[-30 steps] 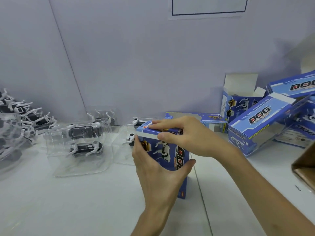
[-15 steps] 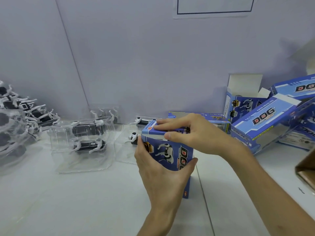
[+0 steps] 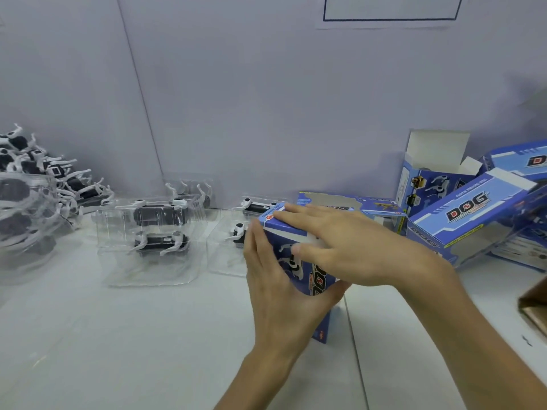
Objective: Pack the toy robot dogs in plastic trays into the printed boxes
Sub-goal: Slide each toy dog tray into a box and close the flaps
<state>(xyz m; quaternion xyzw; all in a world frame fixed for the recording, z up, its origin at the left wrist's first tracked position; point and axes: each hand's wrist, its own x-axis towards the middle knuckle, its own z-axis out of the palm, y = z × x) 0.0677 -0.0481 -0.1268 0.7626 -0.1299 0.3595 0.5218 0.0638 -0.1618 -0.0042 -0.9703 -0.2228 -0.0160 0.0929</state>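
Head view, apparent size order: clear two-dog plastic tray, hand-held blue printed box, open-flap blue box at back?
1-2. Clear two-dog plastic tray and hand-held blue printed box: too close; box partly covered.
3. Open-flap blue box at back, farther off.

left hand gripping upright blue box, right hand flat on its top, trayed toy dogs left

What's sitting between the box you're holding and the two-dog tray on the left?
Head view: another clear tray with two dogs, its right part hidden behind the left hand and box.
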